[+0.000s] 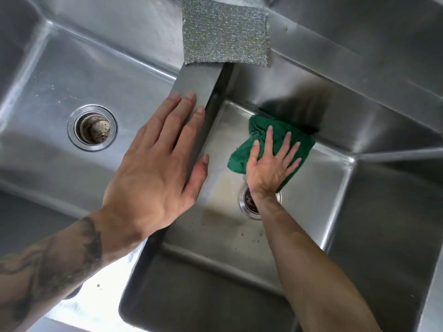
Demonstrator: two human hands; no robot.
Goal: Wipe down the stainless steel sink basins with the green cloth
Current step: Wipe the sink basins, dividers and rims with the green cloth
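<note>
The right grip (268, 168) lies flat with fingers spread, pressing the green cloth (242, 156) onto the floor of the right basin (335, 188). The cloth sits bunched under and ahead of the fingers, close to the far wall; blur there suggests a wiping stroke. The left grip (155, 159) is flat too, fingers straight and together, resting on the divider (199, 80) just to the left of the cloth.

The job looks partly done at best. Behind the right grip, toward the wrist, the basin floor shows a brownish film and dark specks around the drain (249, 204), so that stretch probably needs a pass. The left basin (48, 92), beyond the left grip, carries pale spots and streaks and appears unwiped.

The cloth is dark green, soft and crumpled, likely damp. A grey scouring pad (225, 32) lies ahead of both grips on the rim.
</note>
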